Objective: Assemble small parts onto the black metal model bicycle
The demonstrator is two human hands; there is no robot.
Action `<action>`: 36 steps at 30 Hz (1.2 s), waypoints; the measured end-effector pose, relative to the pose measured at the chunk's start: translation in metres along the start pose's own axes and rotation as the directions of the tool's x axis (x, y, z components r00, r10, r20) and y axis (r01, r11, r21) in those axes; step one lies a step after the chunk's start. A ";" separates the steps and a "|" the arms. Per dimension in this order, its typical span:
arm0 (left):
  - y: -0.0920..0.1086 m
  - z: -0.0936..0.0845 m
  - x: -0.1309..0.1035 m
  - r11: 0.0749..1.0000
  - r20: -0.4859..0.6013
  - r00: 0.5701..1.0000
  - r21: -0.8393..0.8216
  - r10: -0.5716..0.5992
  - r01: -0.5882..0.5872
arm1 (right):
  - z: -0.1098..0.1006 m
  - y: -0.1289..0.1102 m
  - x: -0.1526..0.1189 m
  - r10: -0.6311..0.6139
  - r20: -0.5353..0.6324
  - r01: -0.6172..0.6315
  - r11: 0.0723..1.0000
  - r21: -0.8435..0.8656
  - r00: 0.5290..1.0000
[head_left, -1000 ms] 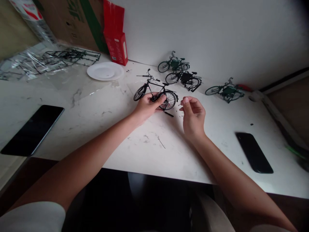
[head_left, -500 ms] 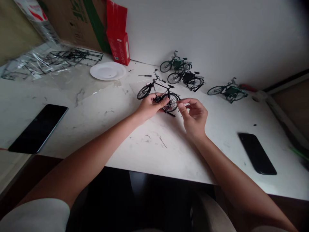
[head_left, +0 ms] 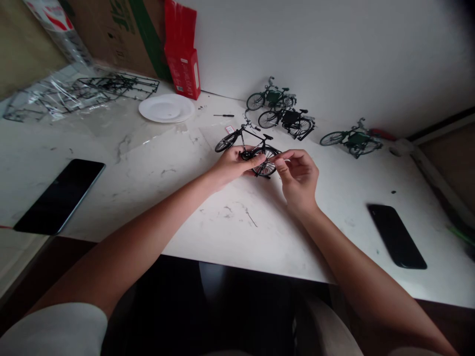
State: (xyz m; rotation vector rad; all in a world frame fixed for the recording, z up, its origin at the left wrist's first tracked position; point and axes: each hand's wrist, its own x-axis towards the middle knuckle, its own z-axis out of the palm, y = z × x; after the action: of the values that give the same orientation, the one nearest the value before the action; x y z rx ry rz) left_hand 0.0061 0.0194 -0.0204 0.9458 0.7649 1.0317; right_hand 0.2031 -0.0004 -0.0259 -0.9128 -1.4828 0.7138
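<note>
A black model bicycle is held tilted above the table, its front wheel to the left. My left hand grips it around the lower frame and rear wheel, thumb on top near the wheel hub. At the rear wheel, my right hand has thumb and forefinger pinched together. Whatever lies between those fingertips is too small to make out. A thin metal piece rests on the table below the hands. Behind the bicycle lies a small screwdriver.
Finished-looking model bicycles stand at the back: a green one, a black one, and another green one. A phone lies left, another dark phone right. White plate, red box and part frames are back left.
My left hand has shifted the model bicycle slightly right and down, bringing its rear wheel closer to my right fingertips. My right hand stays nearly in place, still pinched.
</note>
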 end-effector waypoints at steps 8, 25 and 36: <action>0.000 0.003 -0.001 0.999 0.005 0.999 0.004 0.042 -0.042 | 0.000 -0.003 0.000 -0.047 -0.055 0.038 0.988 -0.148 0.997; -0.004 0.001 -0.004 0.982 0.025 0.993 0.147 0.118 -0.120 | 0.005 -0.008 -0.002 0.079 -0.123 -0.074 0.996 0.049 0.989; -0.001 0.004 -0.006 0.974 -0.033 0.993 0.203 0.110 -0.102 | 0.009 -0.008 -0.003 0.143 -0.128 -0.136 0.989 0.059 0.982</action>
State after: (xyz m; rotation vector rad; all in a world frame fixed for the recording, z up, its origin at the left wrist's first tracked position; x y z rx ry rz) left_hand 0.0083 0.0124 -0.0192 1.1508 0.8747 1.0850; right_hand 0.1933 -0.0064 -0.0220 -1.0136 -1.2889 0.7742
